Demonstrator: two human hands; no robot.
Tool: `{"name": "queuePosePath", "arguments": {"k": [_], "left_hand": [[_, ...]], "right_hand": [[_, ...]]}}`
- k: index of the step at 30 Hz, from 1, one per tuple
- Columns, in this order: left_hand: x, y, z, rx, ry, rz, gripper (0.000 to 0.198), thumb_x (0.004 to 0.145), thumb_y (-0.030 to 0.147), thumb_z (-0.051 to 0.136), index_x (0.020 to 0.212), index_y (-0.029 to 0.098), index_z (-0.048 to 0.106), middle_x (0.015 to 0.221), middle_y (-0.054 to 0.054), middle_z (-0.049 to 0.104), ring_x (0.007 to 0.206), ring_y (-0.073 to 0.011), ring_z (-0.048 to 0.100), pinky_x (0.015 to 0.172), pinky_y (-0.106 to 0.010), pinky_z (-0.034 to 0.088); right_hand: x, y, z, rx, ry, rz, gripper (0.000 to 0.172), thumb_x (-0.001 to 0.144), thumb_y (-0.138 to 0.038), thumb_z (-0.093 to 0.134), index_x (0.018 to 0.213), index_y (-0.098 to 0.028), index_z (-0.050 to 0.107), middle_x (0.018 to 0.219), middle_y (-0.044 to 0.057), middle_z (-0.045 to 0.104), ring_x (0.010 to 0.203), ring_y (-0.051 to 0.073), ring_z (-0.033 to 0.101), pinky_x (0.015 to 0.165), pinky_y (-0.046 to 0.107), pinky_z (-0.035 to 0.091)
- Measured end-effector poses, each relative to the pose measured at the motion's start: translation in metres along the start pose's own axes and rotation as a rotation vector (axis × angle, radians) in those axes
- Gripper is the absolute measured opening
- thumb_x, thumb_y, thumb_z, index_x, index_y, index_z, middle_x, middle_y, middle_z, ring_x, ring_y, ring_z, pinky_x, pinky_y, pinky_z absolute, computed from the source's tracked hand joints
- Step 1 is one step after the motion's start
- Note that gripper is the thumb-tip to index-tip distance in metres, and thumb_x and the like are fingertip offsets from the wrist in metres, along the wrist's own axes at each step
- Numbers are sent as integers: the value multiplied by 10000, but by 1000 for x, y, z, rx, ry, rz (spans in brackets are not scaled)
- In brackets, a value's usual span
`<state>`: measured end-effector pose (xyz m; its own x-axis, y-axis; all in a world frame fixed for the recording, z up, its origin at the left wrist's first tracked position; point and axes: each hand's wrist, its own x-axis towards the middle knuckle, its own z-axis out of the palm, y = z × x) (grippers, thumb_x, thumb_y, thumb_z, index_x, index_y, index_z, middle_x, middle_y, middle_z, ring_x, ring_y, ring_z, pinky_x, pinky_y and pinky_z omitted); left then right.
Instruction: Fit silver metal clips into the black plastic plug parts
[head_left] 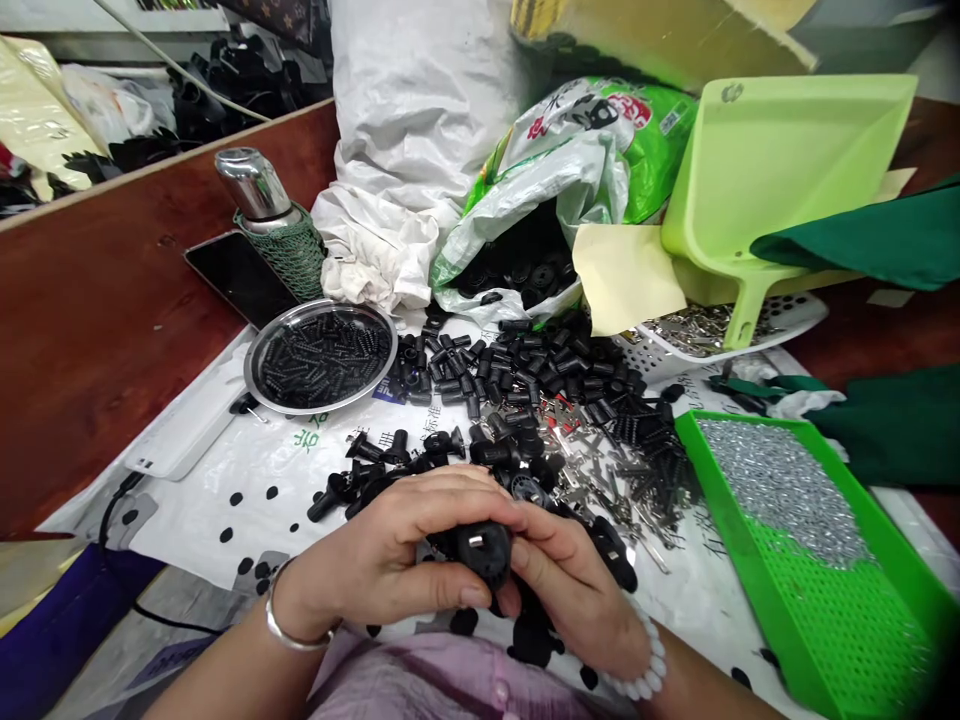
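Note:
Both hands meet close to my body around a black round plastic part [484, 552] that has a small bright metal piece in its end face. My left hand [409, 540] curves over it, with the thumb along its lower side. The fingers of my right hand [559, 570] are closed on its right side. Just beyond the hands lies a heap of black plastic parts [517, 370], some cylindrical and some flared. Flat metal pieces [600, 470] are scattered at the heap's right, a few of them with red. My palms hide the rest of the held part.
At left stand a steel dish of black springs [322, 355], a phone [240, 275], a netted flask [281, 230] and a white power bank [184, 435]. An open bag of black parts [525, 250] is behind. At right are a green tray [825, 590] of small metal pieces and a dustpan [780, 170].

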<state>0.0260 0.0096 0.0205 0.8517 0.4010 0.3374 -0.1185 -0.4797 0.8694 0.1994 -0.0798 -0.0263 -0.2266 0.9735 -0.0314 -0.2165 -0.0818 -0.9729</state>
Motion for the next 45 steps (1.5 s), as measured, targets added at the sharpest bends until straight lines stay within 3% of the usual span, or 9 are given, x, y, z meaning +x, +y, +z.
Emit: {"name": "queuePosePath", "arguments": {"k": [3,6,11,18,25,28,33,38,45], "left_hand": [[-3,3,-7,-27,-66,-46,460,833,207,564,1282,223,467,1210,-109,580,1158,-249,509,1020,-413,370],[-6,8,-6,-29,-33,-75,496,826,154,537,1310,206,442,1267,-116,535,1190,-256,479,1013,-403,381],[-5,12,16,-161,206,-78,372,851,271,538,1219,218,538,1172,-98,596,1136,-256,515,959,-391,437],[-3,-8,46,-214,462,-195,291,916,168,398,1114,201,609,1214,-77,583,1142,-199,524,978,-324,425],[2,-28,54,-428,531,-253,316,930,261,388,1172,205,583,1221,-93,585,1108,-243,557,975,-391,431],[7,-28,54,-365,508,-278,300,929,253,392,1108,192,625,1176,-86,613,1099,-234,561,994,-386,413],[13,-29,58,-369,557,-287,299,928,261,386,1034,165,648,1089,-95,648,1049,-233,586,982,-401,415],[22,-33,66,-461,608,-314,311,927,269,379,1014,146,651,1044,-102,664,1001,-221,610,951,-380,437],[34,-27,76,-490,658,-300,319,932,283,374,999,145,653,1061,-94,660,1021,-199,602,959,-336,432]], "right_hand": [[1,0,4,25,8,-1,267,911,-394,463,941,-152,572,619,-18,487,493,88,446,472,215,381],[0,-4,8,-11,52,-48,272,926,-364,443,1051,-160,571,637,-14,499,513,93,462,486,216,390],[-3,-8,13,-54,108,-129,290,935,-342,419,1137,-187,557,639,-8,517,508,106,477,484,226,411],[1,-1,17,-69,226,-107,219,922,-293,438,1077,-189,553,660,-20,530,523,95,484,518,218,423],[9,-1,11,-123,224,-26,193,901,-264,443,1018,-179,570,671,-31,527,493,77,458,477,202,393],[11,-3,8,-204,208,-35,152,867,-199,467,950,-176,592,631,-42,516,481,80,444,462,203,376],[11,-10,5,-447,254,-181,110,850,-150,481,844,-164,589,753,9,604,684,133,548,649,251,443],[8,-12,-3,-757,318,-329,182,878,-165,425,932,-115,591,824,76,625,766,176,584,710,292,471],[4,-9,-6,-1117,475,-465,298,904,-181,352,972,-45,608,724,118,615,622,210,567,558,316,455]]}}
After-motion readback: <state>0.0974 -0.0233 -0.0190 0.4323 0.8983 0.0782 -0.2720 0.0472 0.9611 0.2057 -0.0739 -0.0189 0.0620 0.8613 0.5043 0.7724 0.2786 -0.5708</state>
